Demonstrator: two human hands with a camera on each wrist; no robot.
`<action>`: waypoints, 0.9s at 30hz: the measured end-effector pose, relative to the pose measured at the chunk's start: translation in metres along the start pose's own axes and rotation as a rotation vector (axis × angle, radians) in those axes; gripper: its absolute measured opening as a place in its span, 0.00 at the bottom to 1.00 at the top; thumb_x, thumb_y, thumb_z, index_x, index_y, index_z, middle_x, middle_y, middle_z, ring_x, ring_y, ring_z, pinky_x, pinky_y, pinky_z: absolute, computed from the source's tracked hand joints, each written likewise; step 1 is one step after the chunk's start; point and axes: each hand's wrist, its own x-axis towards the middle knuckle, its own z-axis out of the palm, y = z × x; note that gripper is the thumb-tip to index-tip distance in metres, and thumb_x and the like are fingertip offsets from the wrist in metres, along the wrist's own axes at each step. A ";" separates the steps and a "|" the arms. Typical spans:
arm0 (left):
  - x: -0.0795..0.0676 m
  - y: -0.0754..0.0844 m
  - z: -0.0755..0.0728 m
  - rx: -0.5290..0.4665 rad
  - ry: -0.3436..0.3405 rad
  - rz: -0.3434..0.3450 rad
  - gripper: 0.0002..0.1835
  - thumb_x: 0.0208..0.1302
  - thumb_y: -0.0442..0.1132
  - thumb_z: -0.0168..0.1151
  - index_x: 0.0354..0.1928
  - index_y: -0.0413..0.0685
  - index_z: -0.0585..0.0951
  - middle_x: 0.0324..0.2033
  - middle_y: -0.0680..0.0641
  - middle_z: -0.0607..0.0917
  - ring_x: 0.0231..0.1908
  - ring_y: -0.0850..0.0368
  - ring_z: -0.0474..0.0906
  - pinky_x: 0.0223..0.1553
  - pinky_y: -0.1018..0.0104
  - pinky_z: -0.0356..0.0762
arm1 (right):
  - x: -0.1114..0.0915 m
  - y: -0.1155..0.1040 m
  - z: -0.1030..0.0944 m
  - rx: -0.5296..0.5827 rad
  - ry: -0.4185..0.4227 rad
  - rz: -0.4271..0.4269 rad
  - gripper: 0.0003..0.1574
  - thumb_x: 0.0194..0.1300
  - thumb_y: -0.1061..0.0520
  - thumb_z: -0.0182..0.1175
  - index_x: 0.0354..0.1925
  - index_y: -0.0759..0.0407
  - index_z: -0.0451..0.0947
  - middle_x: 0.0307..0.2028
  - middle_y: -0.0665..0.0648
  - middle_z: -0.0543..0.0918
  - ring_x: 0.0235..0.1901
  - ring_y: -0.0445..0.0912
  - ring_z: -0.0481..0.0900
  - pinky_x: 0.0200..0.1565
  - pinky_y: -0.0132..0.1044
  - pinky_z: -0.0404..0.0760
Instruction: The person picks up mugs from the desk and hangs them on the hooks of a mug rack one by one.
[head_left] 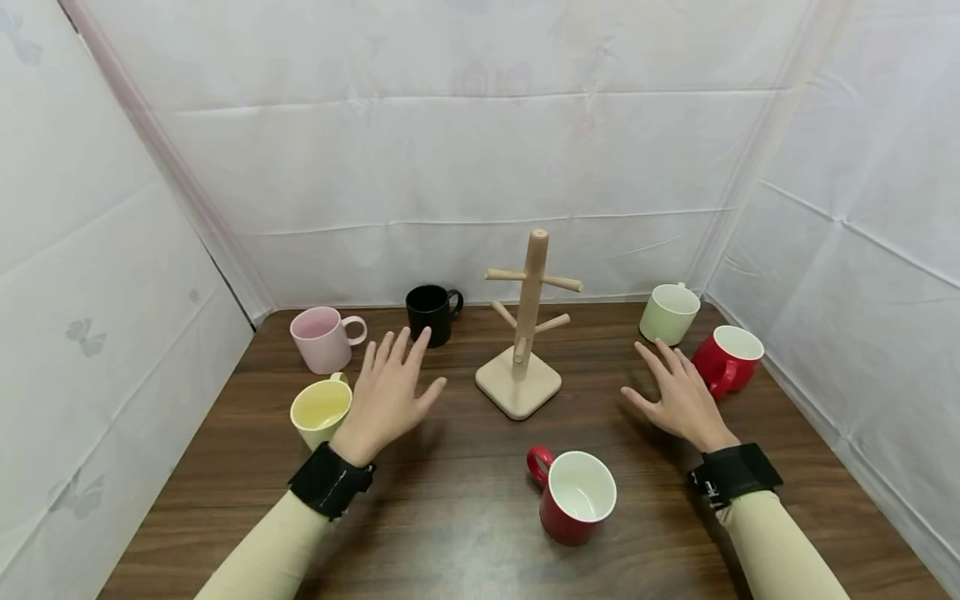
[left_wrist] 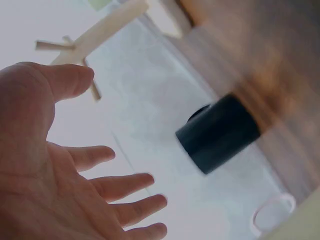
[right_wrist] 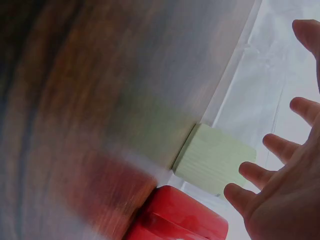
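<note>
My left hand [head_left: 386,398] hovers with fingers spread, holding nothing, between a yellow mug [head_left: 321,408] and a black mug [head_left: 430,315]. In the left wrist view the black mug [left_wrist: 218,134] stands beyond the fingertips. On the right, my other hand [head_left: 678,397] is spread above the table, nearest a red mug [head_left: 727,360] and a pale green mug [head_left: 670,314]. The right wrist view shows the green mug [right_wrist: 215,157] and red mug [right_wrist: 180,215] past its fingers. A wooden mug tree [head_left: 531,292] with bare pegs stands upright between the hands.
Another red mug [head_left: 576,498], white inside, stands at the front centre, its handle toward the left. A pink mug [head_left: 321,342] is at the back left. White cloth walls [head_left: 480,158] enclose the back and sides of the dark wooden table [head_left: 450,533].
</note>
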 end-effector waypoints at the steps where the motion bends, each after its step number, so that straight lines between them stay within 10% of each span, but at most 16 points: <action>1: 0.002 -0.003 -0.004 -0.004 0.023 0.002 0.39 0.62 0.60 0.53 0.70 0.50 0.57 0.61 0.34 0.66 0.61 0.36 0.58 0.61 0.37 0.50 | 0.000 0.000 0.000 0.004 -0.002 -0.001 0.51 0.54 0.30 0.58 0.70 0.46 0.55 0.67 0.66 0.57 0.62 0.65 0.54 0.58 0.66 0.56; 10: 0.011 -0.047 -0.028 0.011 0.215 -0.018 0.32 0.57 0.52 0.60 0.62 0.45 0.70 0.42 0.37 0.81 0.39 0.40 0.77 0.47 0.37 0.67 | -0.002 0.004 0.001 0.043 -0.022 -0.034 0.47 0.56 0.36 0.60 0.68 0.50 0.59 0.64 0.69 0.60 0.61 0.68 0.54 0.58 0.67 0.56; 17: 0.008 -0.084 -0.047 -0.037 -0.072 -0.321 0.44 0.59 0.71 0.45 0.69 0.50 0.59 0.59 0.30 0.64 0.55 0.22 0.55 0.49 0.19 0.40 | -0.004 0.006 -0.002 0.076 -0.013 -0.028 0.43 0.56 0.40 0.62 0.66 0.52 0.62 0.63 0.69 0.62 0.59 0.67 0.58 0.56 0.68 0.58; 27: 0.014 -0.123 -0.066 -0.028 -0.288 -0.372 0.51 0.55 0.76 0.41 0.70 0.46 0.52 0.56 0.21 0.60 0.46 0.19 0.64 0.36 0.26 0.66 | -0.008 0.004 -0.010 0.103 -0.020 -0.004 0.41 0.56 0.45 0.64 0.65 0.53 0.63 0.63 0.70 0.62 0.57 0.69 0.59 0.53 0.70 0.61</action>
